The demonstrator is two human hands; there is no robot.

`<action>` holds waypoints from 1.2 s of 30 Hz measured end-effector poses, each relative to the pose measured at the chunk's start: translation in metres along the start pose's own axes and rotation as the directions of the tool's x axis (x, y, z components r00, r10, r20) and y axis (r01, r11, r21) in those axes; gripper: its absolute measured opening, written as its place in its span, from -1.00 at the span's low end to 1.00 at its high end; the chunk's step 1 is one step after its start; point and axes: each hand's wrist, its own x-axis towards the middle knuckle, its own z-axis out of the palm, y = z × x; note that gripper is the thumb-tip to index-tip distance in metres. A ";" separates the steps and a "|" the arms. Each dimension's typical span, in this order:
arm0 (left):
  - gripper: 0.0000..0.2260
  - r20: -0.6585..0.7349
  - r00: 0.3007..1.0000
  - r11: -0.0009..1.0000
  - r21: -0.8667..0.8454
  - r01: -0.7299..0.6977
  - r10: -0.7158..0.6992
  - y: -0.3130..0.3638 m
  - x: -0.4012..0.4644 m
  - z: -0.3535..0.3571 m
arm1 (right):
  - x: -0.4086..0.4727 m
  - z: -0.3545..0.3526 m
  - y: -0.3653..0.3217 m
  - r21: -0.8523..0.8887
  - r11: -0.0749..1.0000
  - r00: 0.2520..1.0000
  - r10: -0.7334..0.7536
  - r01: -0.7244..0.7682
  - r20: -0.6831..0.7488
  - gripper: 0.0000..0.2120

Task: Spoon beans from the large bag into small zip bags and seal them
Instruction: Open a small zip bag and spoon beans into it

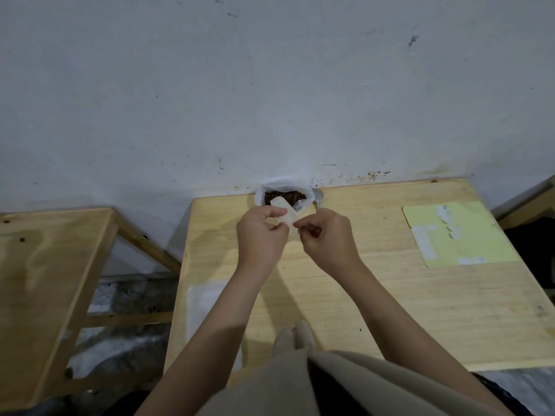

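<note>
Beige garment (270, 382) hangs nearest the lens, at 6 o'clock. Left hand (261, 232) and right hand (326, 237) each pinch an edge of one small zip bag (283, 213), held over the table (360, 295), probably to part its mouth. Beyond, at 12 o'clock, the large bag (283, 193) stands open against the wall, beans (282, 196) exposed, spoon (319, 197) touching it. Yellow sheet (459, 232) at 2 o'clock.

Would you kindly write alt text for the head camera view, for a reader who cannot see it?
Both hands, left hand and right hand, pinch a small clear zip bag above a wooden table. Behind them, an open large bag of dark beans stands against the wall; a yellow sheet lies to the right.
</note>
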 end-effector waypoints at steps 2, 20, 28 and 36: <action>-0.77 0.011 0.999 0.998 0.052 -0.034 0.034 -0.002 -0.004 -0.001 | 0.002 -0.002 -0.001 -0.014 1.000 0.997 0.003 -0.004 -0.074 -0.79; -0.22 0.250 0.868 0.872 0.134 -0.470 0.429 -0.016 -0.007 -0.004 | 0.023 -0.034 0.003 0.125 0.950 0.954 0.269 -0.286 0.136 -0.89; 0.09 0.230 0.893 0.772 0.448 -0.451 0.388 -0.056 0.008 0.002 | 0.030 -0.052 -0.005 0.269 0.869 0.898 0.343 -0.415 0.278 -0.77; 0.04 0.220 0.803 0.663 0.467 -0.585 0.554 -0.078 0.013 -0.003 | 0.039 -0.061 -0.006 0.229 0.851 0.853 0.376 -0.473 0.362 -0.75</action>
